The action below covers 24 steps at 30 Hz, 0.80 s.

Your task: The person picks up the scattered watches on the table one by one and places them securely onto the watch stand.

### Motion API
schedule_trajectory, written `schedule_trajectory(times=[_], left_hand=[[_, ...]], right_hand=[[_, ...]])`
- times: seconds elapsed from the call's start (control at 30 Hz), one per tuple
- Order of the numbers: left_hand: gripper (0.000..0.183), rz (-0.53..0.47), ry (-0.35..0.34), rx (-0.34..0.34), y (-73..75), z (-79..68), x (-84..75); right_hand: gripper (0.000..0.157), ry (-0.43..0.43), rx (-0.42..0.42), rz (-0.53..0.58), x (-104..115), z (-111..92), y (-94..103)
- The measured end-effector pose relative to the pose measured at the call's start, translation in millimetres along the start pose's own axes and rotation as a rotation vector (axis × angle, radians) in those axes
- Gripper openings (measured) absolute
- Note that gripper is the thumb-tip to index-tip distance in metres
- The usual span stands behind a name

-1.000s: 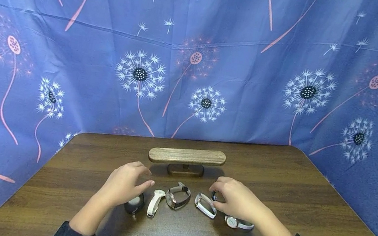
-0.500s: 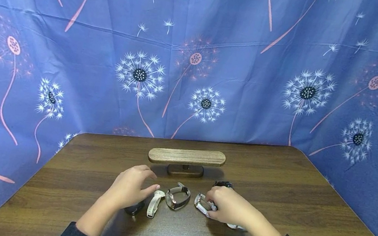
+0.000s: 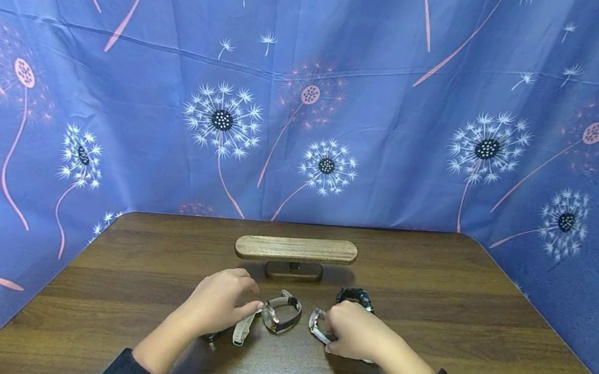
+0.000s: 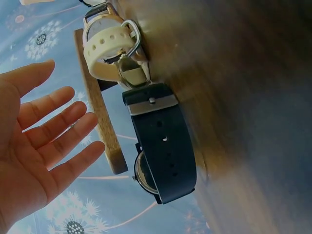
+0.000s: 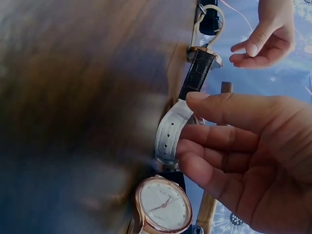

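Observation:
My right hand [image 3: 359,333] has its thumb and fingers at the strap of a white wristwatch [image 5: 171,129], pinching its edge. The watch still lies on the table. My left hand [image 3: 223,301] hovers with spread, loosely bent fingers, holding nothing. Below and beside it are a cream-strapped wristwatch [image 4: 108,46] and a black-strapped wristwatch [image 4: 163,146], partly hidden in the head view. Between both hands stands a wristwatch with a dark leather strap [image 3: 281,313]. Just beyond the right hand lies a black wristwatch [image 3: 356,296]. A round white-dial wristwatch [image 5: 165,204] is mostly covered by that hand in the head view.
A wooden stand [image 3: 296,248] with a long rounded bar on a small oval base stands behind the watches. The brown wooden table [image 3: 153,243] ends at a blue dandelion-print curtain [image 3: 320,43], which also runs along both sides.
My right hand has moved left and down onto the white wristwatch, its fingers curling in, uncovering the black wristwatch. My left hand has drifted right, over the cream-strapped wristwatch.

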State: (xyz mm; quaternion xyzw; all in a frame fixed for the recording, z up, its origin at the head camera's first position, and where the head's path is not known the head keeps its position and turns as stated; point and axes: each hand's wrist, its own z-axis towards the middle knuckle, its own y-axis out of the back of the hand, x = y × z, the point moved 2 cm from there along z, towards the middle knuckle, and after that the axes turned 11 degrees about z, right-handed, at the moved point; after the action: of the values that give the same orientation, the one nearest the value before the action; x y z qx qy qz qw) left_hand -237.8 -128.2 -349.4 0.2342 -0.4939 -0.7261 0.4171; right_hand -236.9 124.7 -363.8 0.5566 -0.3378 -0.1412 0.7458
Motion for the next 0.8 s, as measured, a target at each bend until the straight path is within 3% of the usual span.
schedule_trajectory(times=[0.47,0.8], left_hand=[[0.023,0.014,-0.037,0.005,-1.1,4.1,-5.9],[0.022,0.027,-0.062,-0.018,-2.7,7.4,-9.8]], right_hand=[[0.034,0.014,0.021,-0.145,5.0,6.5,-8.5],[0.036,0.039,0.020,-0.156,5.8,7.6,-9.0]])
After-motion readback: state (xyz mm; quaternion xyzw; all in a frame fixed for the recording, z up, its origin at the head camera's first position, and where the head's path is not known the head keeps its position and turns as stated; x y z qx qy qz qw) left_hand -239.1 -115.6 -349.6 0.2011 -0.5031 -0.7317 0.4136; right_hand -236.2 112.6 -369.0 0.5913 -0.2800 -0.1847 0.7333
